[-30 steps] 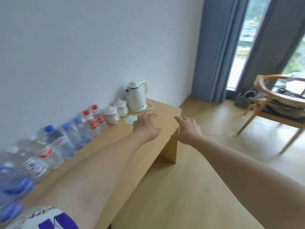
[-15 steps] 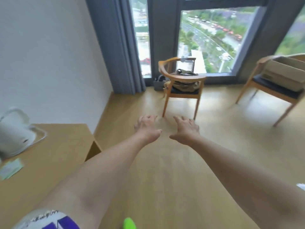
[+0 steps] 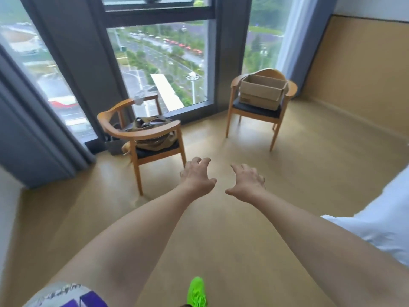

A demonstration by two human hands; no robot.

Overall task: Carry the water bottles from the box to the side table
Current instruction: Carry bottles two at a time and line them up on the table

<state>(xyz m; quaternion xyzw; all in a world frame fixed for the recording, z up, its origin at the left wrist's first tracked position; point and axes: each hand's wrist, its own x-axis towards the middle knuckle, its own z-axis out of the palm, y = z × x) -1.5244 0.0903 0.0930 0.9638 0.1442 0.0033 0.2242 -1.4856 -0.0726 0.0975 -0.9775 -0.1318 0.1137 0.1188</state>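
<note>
Two wooden armchairs stand on a pale wood floor (image 3: pixel 221 240) in front of a tall window (image 3: pixel 159 63) that looks down on a road, trees and parked cars. The left chair (image 3: pixel 141 134) has a dark seat pad and carries an olive bag (image 3: pixel 152 131); a grey bag (image 3: pixel 114 146) sits on the floor just beside it, against the window frame. The right chair (image 3: pixel 254 111) also has a dark seat pad. Grey curtains (image 3: pixel 28 129) hang at the left, and another curtain (image 3: pixel 309 41) hangs at the right of the window. A tan panel (image 3: pixel 365 74) lines the right wall. White bedding (image 3: pixel 387 218) shows at the right edge, and a bright green shoe (image 3: pixel 197 292) at the bottom.
</note>
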